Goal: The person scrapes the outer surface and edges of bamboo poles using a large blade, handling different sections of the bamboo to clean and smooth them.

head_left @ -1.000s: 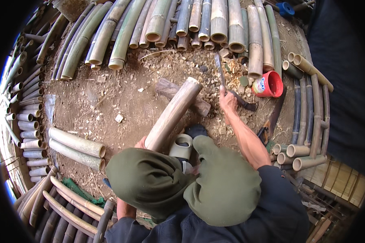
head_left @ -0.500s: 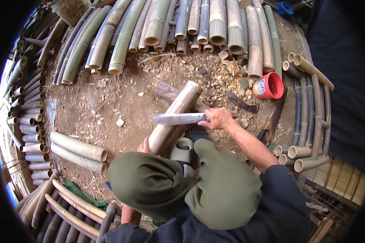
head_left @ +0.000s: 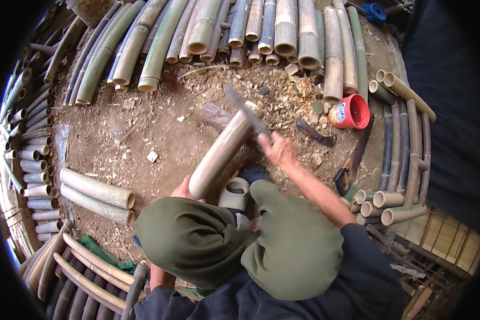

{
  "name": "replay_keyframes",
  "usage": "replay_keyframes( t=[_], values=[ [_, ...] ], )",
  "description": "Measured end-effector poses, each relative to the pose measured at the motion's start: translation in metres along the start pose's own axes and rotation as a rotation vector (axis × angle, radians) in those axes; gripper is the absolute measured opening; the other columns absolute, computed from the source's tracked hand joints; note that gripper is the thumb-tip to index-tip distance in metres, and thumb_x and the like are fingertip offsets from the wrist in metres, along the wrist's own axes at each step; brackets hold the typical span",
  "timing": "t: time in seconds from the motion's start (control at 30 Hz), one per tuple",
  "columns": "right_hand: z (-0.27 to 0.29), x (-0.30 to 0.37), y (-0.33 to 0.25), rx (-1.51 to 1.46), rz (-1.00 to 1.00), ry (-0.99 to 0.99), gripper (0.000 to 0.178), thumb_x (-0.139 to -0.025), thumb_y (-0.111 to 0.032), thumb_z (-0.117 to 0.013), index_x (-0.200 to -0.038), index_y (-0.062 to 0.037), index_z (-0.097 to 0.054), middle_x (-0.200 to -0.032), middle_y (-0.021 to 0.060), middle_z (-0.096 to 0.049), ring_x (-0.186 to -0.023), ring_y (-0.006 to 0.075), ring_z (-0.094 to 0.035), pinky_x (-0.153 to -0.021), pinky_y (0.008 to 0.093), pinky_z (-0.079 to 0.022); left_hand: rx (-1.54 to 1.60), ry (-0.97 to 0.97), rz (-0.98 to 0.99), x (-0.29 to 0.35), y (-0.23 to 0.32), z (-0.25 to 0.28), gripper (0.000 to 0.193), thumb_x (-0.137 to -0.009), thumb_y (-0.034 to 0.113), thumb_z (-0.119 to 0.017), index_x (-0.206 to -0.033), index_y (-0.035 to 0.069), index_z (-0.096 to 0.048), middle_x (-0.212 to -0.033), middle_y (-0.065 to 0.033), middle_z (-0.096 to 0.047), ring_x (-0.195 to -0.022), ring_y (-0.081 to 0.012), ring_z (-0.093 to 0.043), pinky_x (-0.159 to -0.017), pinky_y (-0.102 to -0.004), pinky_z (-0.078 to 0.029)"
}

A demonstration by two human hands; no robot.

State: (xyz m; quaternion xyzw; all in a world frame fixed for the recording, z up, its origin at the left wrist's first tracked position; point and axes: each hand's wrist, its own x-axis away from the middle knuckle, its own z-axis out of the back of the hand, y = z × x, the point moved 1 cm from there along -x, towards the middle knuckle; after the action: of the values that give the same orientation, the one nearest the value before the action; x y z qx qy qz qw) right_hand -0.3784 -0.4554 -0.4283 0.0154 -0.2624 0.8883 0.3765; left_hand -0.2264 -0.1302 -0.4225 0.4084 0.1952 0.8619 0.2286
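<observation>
My right hand (head_left: 280, 150) is wrapped round the handle of a long broad-bladed knife, a machete (head_left: 244, 108). Its blade points up and left, crossing over the far end of a thick pale length of bamboo or wood (head_left: 218, 152); whether they touch I cannot tell. That piece leans across a short dark wooden log (head_left: 217, 115) on the ground. At the near end, my left hand (head_left: 182, 189) grips it beside my left knee, its fingers partly hidden behind the piece and the knee. A grey shoe (head_left: 233, 194) shows between my knees.
Bamboo poles (head_left: 202, 32) line the far side, and more are stacked at the left and right. Two cut bamboo lengths (head_left: 96, 194) lie at left. A red tub (head_left: 352, 112), a dark-handled tool (head_left: 314, 133) and a saw (head_left: 352, 168) lie at right. Wood chips litter the dirt.
My right hand has swung the machete from level across the middle of the pale piece up toward its far end. The left hand still holds the near end; the view has shifted slightly.
</observation>
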Motion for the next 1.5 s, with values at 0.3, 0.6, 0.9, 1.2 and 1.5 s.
replay_keyframes(
  t=[0.3,0.6,0.9,1.2,1.5],
  values=[
    [0.048,-0.053,0.067,0.041,-0.212,0.302,0.076,-0.096,-0.068,-0.044,-0.074,0.0016,-0.067,-0.067,0.026,-0.065,-0.067,0.0432,-0.067,-0.061,0.0519,-0.049,0.015,0.056,-0.05,-0.002,-0.001,0.003,0.086,-0.061,0.024,-0.083,-0.139,0.012,-0.049,-0.117,-0.0202,-0.068,-0.112,-0.0383,-0.065,-0.096,-0.0476,-0.05],
    [0.018,-0.017,0.02,0.226,0.032,0.037,0.066,-0.093,-0.068,-0.05,-0.085,-0.0036,-0.062,-0.072,0.0258,-0.067,-0.071,0.0477,-0.067,-0.066,0.0556,-0.052,0.017,0.064,-0.015,0.017,-0.016,0.007,0.087,-0.061,0.025,-0.083,-0.139,0.012,-0.048,-0.118,-0.0205,-0.068,-0.113,-0.0382,-0.064,-0.096,-0.0473,-0.05],
    [0.053,-0.031,0.023,0.296,0.015,0.032,0.069,-0.096,-0.068,-0.044,-0.084,-0.0021,-0.063,-0.077,0.0278,-0.067,-0.072,0.0445,-0.068,-0.064,0.0546,-0.053,0.046,-0.028,-0.052,0.004,-0.002,0.0,0.088,-0.061,0.026,-0.084,-0.14,0.011,-0.048,-0.118,-0.0209,-0.067,-0.113,-0.0381,-0.064,-0.096,-0.0471,-0.05],
    [0.054,-0.091,0.114,-0.08,-0.421,0.232,0.077,-0.095,-0.073,-0.038,-0.084,-0.0028,-0.067,-0.064,0.0191,-0.065,-0.062,0.0415,-0.065,-0.062,0.051,-0.051,0.133,-0.21,-0.072,-0.015,0.017,0.021,0.088,-0.06,0.027,-0.084,-0.14,0.011,-0.048,-0.119,-0.0212,-0.067,-0.114,-0.038,-0.063,-0.097,-0.0469,-0.05],
    [0.037,-0.042,0.058,0.042,-0.168,0.061,0.058,-0.096,-0.058,-0.051,-0.097,-0.002,-0.066,-0.08,0.0279,-0.068,-0.082,0.0498,-0.065,-0.072,0.0549,-0.05,-0.251,-0.279,-0.155,-0.116,-0.024,0.077,0.106,-0.061,0.05,-0.086,-0.147,0.008,-0.041,-0.137,-0.0271,-0.052,-0.126,-0.0417,-0.053,-0.105,-0.0464,-0.047]
  ],
)
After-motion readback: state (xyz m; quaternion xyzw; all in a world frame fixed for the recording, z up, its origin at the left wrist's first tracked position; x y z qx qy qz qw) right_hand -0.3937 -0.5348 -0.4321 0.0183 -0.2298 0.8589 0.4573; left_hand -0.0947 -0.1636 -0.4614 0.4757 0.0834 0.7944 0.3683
